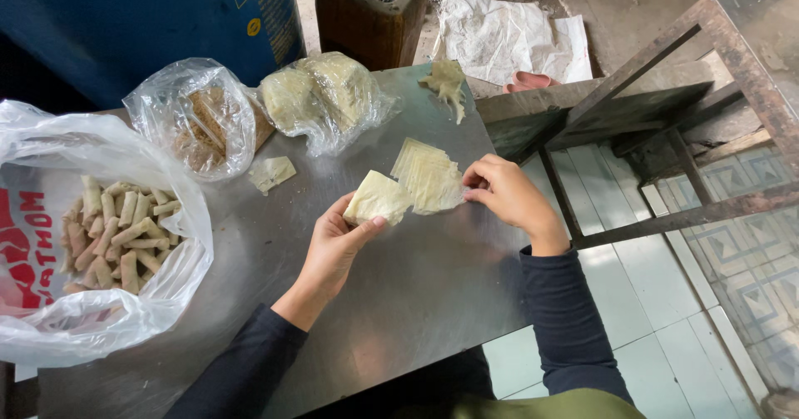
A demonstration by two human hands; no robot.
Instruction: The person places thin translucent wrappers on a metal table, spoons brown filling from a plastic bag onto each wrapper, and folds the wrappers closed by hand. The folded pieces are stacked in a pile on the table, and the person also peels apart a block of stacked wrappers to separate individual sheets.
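Two hands, left hand (333, 248) holding wrapper sheet (377, 198), right hand (508, 194) touching wrapper stack (429, 176)

Soft, even daylight fills the view, brighter toward the upper right. The metal tabletop (416, 302) shows a dull sheen with faint shadows under the hands. The white bag (91, 327) is nearly overexposed. Focus is sharp; edges bow slightly.

Pale cream square wrapper sheets (429, 178) lie on the dull grey metal table (416, 294); light tan rolled sticks (121, 236) fill a translucent white plastic bag with red lettering (50, 327); a deep blue barrel (125, 19) stands behind.
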